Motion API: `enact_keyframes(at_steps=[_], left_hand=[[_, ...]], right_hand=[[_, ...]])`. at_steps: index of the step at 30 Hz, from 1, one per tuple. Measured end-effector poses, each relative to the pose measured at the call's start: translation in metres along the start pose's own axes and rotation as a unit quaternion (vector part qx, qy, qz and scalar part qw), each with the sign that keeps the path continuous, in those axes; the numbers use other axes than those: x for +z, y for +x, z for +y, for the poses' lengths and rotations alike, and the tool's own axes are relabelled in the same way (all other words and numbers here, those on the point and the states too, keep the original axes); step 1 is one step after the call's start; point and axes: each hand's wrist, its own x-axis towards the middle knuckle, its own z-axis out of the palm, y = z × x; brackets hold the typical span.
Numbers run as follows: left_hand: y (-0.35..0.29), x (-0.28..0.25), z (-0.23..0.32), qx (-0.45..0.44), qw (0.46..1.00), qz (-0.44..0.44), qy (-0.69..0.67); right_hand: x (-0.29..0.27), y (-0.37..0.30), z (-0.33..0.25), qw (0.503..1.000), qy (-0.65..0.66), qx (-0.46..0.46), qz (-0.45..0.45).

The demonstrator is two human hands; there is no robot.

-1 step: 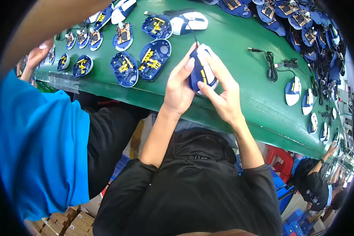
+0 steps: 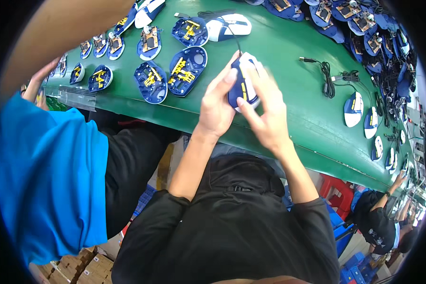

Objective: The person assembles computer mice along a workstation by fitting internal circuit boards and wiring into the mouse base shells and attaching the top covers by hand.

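Both my hands hold a blue-and-white computer mouse with yellow side buttons, tilted above the near edge of the green table. My left hand wraps its left side, the thumb lying near its front. My right hand is on its right side, the thumb pressing by the yellow buttons. The fingers of that hand are blurred over the white top. A thin dark cable runs from the mouse's front toward another white mouse lying beyond. To the left rest open blue mouse shells with yellow parts inside.
Mouse bases with brown circuit boards stand in rows at the left, near a co-worker's arm and blue shirt. Coiled black cables and several finished mice lie right. A heap of mouse parts fills the far right.
The fingers of my right hand have shifted over the mouse's top and are now blurred. The mouse has turned slightly. At the left, the co-worker's arm and hand have moved.
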Motion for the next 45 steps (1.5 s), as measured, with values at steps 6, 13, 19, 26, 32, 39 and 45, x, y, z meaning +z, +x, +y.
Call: enact_keyframes(at_steps=[6, 13, 19, 26, 32, 39, 45], left_hand=[[0.004, -0.016, -0.007, 0.011, 0.999, 0.008, 0.041], [0.006, -0.018, -0.001, 0.027, 0.998, -0.013, 0.049], [0.015, -0.042, 0.000, 0.021, 0.996, -0.043, -0.073], [0.016, -0.026, 0.007, 0.016, 1.000, 0.009, 0.005], [0.010, -0.017, 0.032, 0.233, 0.807, 0.059, 0.539], [0.021, -0.059, 0.057, 0.294, 0.425, 0.082, 0.852], [0.019, 0.007, 0.027, 0.294, 0.718, 0.059, 0.628]], right_hand=[[0.011, -0.003, -0.010, 0.995, 0.089, 0.026, 0.027], [-0.025, 0.003, -0.012, 0.913, 0.329, 0.239, 0.023], [-0.019, 0.005, -0.017, 0.993, 0.103, 0.019, 0.049], [-0.018, 0.021, -0.009, 0.963, 0.229, 0.141, -0.003], [-0.052, 0.107, 0.018, 0.906, 0.392, 0.160, 0.018], [-0.091, 0.170, 0.005, 0.885, 0.426, 0.098, 0.163], [-0.112, 0.091, 0.037, 0.865, 0.435, 0.146, 0.203]])
